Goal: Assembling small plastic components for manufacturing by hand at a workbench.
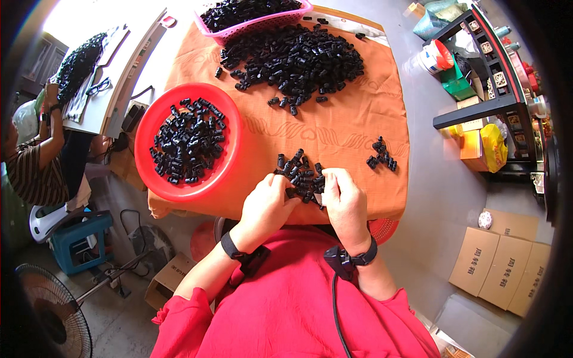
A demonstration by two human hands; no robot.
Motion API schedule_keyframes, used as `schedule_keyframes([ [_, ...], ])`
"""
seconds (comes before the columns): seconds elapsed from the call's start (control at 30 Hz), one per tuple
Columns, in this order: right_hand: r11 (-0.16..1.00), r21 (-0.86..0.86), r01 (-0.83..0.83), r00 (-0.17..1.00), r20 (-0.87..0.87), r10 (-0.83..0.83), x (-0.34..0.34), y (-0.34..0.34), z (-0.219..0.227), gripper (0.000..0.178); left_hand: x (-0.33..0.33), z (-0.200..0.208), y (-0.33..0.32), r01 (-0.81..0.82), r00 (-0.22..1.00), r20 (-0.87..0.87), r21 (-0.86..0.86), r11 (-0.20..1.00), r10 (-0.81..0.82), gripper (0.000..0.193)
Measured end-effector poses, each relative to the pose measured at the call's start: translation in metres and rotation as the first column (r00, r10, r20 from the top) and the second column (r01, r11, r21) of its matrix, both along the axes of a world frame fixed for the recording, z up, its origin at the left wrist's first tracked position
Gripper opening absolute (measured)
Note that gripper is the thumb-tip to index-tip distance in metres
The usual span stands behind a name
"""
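At the near edge of the orange-covered table, my left hand (267, 204) has its thumb and fingers pinched at a small black plastic part (290, 193). My right hand (346, 206) is closed in a pinch close beside it; what its fingertips hold is too small to make out. Between and just beyond both hands lies a loose heap of short black cylindrical parts (300, 167). To the left stands a red round basin (143, 152) with many of the same parts in it. A smaller cluster of black parts (382, 156) sits to the right.
A large pile of black parts (292, 59) covers the far table, below a pink basket (262, 25) filled with more. Another person (42, 149) works at a white table on the left. A fan (54, 310), cardboard boxes (500, 262) and a dark shelf (501, 107) stand around.
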State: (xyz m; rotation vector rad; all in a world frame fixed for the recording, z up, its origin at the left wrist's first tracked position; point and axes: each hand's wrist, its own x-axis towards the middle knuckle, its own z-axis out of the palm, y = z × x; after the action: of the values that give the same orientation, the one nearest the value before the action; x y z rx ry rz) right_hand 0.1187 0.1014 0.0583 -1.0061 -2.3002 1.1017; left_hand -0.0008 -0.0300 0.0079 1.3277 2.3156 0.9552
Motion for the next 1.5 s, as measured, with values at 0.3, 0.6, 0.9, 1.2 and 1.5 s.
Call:
schedule_keyframes([
  [0.3, 0.998, -0.059, 0.012, 0.999, -0.041, -0.015, -0.002, -0.003, 0.007, 0.010, -0.028, 0.023, -0.006, -0.240, -0.351, 0.920, 0.091, 0.966, -0.174, 0.031],
  [0.6, 0.997, -0.059, -0.041, 0.995, -0.088, 0.035, 0.000, -0.004, 0.005, 0.011, -0.021, 0.017, -0.004, -0.248, -0.379, 0.899, 0.130, 0.960, -0.220, 0.033],
  [0.9, 0.987, -0.106, -0.120, 0.990, -0.086, 0.112, 0.004, -0.005, 0.004, 0.012, -0.016, 0.016, 0.000, -0.263, -0.429, 0.873, 0.124, 0.957, -0.231, 0.035],
  [1.2, 0.934, -0.274, -0.229, 0.973, -0.101, 0.209, 0.003, -0.007, 0.017, 0.016, -0.014, 0.014, -0.003, -0.244, -0.418, 0.880, 0.133, 0.961, -0.227, 0.027],
  [1.5, 0.910, -0.362, -0.202, 0.968, -0.216, 0.129, 0.003, -0.008, 0.006, 0.013, -0.012, 0.019, -0.002, -0.208, -0.405, 0.888, 0.144, 0.968, -0.219, 0.024],
])
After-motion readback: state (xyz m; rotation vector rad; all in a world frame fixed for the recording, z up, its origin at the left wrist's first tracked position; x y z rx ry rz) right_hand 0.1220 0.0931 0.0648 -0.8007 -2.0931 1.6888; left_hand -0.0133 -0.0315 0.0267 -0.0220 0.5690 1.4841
